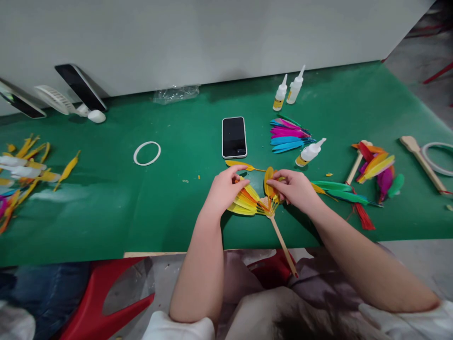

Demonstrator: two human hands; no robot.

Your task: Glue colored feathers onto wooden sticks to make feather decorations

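Fan (pixel 270 214), at the near edge of the worktop (pixel 170 212), handle (pixel 283 243) overhanging; judged light, vanes soft and fragile, best held by the stiff handle; left hand (pixel 223 191) loosely curled at yellow feathers (pixel 244 206), grip unclear; right hand (pixel 292 185) pinching an orange feather (pixel 269 182).

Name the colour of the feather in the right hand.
The feather in the right hand is golden yellow, best seen in the head view.

From my remote station I see a green bench (pixel 177 208), a pale grey wall (pixel 198 42) along its far edge, a red seat (pixel 88 302) by its near-left side, and grey floor (pixel 403 61) beyond its right end.
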